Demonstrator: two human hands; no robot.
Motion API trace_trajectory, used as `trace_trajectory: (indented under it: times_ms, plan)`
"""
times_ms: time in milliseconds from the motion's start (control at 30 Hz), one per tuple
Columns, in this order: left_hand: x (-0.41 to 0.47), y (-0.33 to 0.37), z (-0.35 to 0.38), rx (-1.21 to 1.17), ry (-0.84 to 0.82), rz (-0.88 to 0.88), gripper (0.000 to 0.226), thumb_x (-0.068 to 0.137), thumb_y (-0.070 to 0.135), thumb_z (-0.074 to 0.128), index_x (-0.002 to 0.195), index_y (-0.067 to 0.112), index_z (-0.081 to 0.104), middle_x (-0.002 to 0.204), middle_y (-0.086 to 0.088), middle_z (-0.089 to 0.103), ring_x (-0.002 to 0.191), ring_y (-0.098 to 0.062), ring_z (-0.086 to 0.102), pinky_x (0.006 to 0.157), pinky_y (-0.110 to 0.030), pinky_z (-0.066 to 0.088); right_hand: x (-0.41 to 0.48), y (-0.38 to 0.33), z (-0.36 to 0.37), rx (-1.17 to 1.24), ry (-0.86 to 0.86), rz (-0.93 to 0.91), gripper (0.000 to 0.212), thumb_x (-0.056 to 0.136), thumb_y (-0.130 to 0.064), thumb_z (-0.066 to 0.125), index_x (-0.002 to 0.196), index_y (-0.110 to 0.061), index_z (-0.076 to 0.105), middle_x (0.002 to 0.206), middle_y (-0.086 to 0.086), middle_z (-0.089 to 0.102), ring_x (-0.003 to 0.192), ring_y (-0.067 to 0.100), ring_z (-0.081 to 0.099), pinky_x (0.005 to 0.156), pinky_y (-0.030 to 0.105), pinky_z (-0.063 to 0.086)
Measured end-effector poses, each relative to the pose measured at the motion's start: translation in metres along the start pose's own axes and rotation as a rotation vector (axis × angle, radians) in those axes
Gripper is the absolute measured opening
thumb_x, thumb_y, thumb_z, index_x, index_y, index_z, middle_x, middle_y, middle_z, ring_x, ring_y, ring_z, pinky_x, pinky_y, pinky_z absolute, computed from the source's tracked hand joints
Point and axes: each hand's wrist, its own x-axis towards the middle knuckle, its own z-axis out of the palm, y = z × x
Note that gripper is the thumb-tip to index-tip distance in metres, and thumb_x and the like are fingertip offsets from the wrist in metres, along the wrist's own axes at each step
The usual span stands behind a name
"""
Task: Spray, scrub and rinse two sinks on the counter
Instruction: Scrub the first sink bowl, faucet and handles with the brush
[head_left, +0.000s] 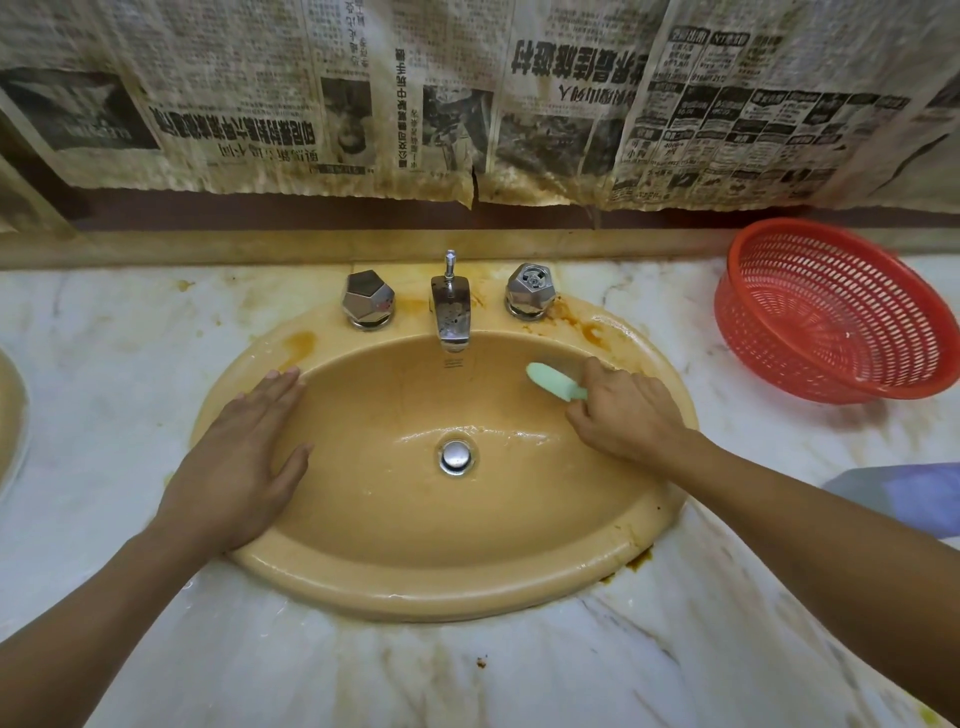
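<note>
A tan oval sink (415, 587) is set into the marble counter, wet inside, with rusty stains on its back rim. My left hand (244, 457) lies flat on the sink's left rim, fingers straight. My right hand (623, 410) grips a pale green brush (550, 382) whose head touches the bowl's upper right wall. A chrome tap (451, 312) stands between two faceted chrome knobs, the left knob (368, 300) and the right knob (530, 291). The drain plug (456, 456) sits in the bowl's bottom. The edge of a second sink (10, 415) shows at the far left.
A red plastic basket (831, 312) lies tilted on the counter at the right. A blue-grey object (904, 493) is at the right edge. Stained newspaper (467, 104) covers the wall behind. The marble counter (467, 675) stretches in front of the sink.
</note>
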Motion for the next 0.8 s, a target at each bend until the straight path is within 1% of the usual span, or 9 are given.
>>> trace_trajectory:
  times_ms: [133, 200, 267, 333, 433, 500, 567, 667, 800]
  plan:
    - [-0.001, 0.000, 0.002, -0.014, 0.021, -0.003, 0.074, 0.093, 0.050, 0.041, 0.160, 0.020, 0.031, 0.167, 0.012, 0.024, 0.153, 0.000, 0.013, 0.126, -0.033, 0.016, 0.004, 0.010, -0.008, 0.216, -0.108, 0.024, 0.021, 0.095, -0.038, 0.056, 0.106, -0.020, 0.055, 0.086, -0.002, 0.063, 0.084, 0.025, 0.062, 0.071, 0.042, 0.053]
    - [0.000, -0.001, 0.003, -0.011, 0.029, -0.017, 0.072, 0.094, 0.047, 0.044, 0.159, 0.019, 0.034, 0.167, 0.009, 0.027, 0.154, -0.006, 0.018, 0.126, -0.038, 0.019, 0.001, 0.014, -0.012, 0.364, -0.105, 0.046, 0.015, 0.095, -0.033, 0.065, 0.105, -0.023, 0.060, 0.089, -0.003, 0.067, 0.089, 0.022, 0.063, 0.075, 0.043, 0.054]
    - [0.000, 0.005, 0.006, 0.021, 0.076, -0.001, 0.066, 0.094, 0.044, 0.042, 0.151, 0.011, 0.048, 0.160, -0.004, 0.042, 0.150, -0.023, 0.035, 0.122, -0.046, 0.029, -0.006, 0.010, -0.018, 0.527, -0.038, 0.111, 0.013, 0.093, -0.032, 0.070, 0.101, -0.026, 0.061, 0.089, -0.005, 0.068, 0.085, 0.017, 0.063, 0.072, 0.039, 0.053]
    - [0.000, 0.030, 0.013, 0.000, 0.160, 0.011, 0.054, 0.094, 0.041, 0.043, 0.132, 0.009, 0.065, 0.137, -0.008, 0.062, 0.129, -0.031, 0.056, 0.110, -0.046, 0.042, -0.016, -0.003, -0.021, 0.690, -0.014, 0.186, 0.010, 0.093, -0.035, 0.067, 0.099, -0.028, 0.063, 0.084, -0.008, 0.067, 0.073, 0.012, 0.061, 0.064, 0.033, 0.048]
    - [0.009, 0.109, 0.021, -0.378, 0.086, -0.228, 0.028, 0.098, 0.041, 0.058, 0.101, 0.021, 0.078, 0.096, 0.006, 0.071, 0.091, -0.015, 0.066, 0.084, -0.034, 0.051, -0.032, -0.033, -0.008, 1.035, -0.084, 0.279, 0.015, 0.096, -0.035, 0.052, 0.097, -0.032, 0.067, 0.072, -0.010, 0.061, 0.064, 0.012, 0.053, 0.063, 0.034, 0.042]
    - [0.023, 0.158, 0.027, -0.769, -0.053, -0.468, 0.031, 0.100, 0.038, 0.064, 0.082, 0.016, 0.077, 0.077, 0.005, 0.070, 0.073, -0.013, 0.061, 0.069, -0.028, 0.044, -0.043, -0.058, 0.005, 1.191, -0.092, 0.298, 0.015, 0.099, -0.028, 0.053, 0.096, -0.027, 0.067, 0.070, -0.011, 0.059, 0.064, 0.011, 0.052, 0.065, 0.034, 0.042]
    - [0.034, 0.188, 0.035, -1.012, -0.160, -0.659, 0.040, 0.101, 0.041, 0.062, 0.086, 0.006, 0.077, 0.075, 0.002, 0.067, 0.069, -0.013, 0.054, 0.059, -0.025, 0.039, -0.053, -0.085, 0.015, 1.297, -0.082, 0.298, 0.007, 0.101, -0.023, 0.061, 0.095, -0.023, 0.066, 0.069, -0.012, 0.061, 0.061, 0.005, 0.053, 0.065, 0.029, 0.041]
    - [0.039, 0.200, 0.042, -1.114, -0.170, -0.804, 0.033, 0.099, 0.036, 0.066, 0.097, 0.005, 0.078, 0.078, 0.001, 0.067, 0.066, -0.011, 0.053, 0.047, -0.015, 0.037, -0.062, -0.115, 0.027, 1.365, -0.005, 0.323, 0.005, 0.095, -0.024, 0.072, 0.094, -0.020, 0.068, 0.069, -0.015, 0.065, 0.057, -0.003, 0.054, 0.063, 0.023, 0.041]
    - [0.041, 0.183, 0.049, -1.107, -0.172, -0.911, 0.027, 0.095, 0.030, 0.070, 0.102, 0.006, 0.078, 0.077, 0.000, 0.065, 0.069, -0.014, 0.050, 0.057, -0.028, 0.032, -0.062, -0.123, 0.033, 1.435, -0.082, 0.256, 0.013, 0.092, -0.011, 0.074, 0.099, -0.022, 0.073, 0.083, -0.004, 0.073, 0.069, 0.004, 0.064, 0.066, 0.024, 0.049]
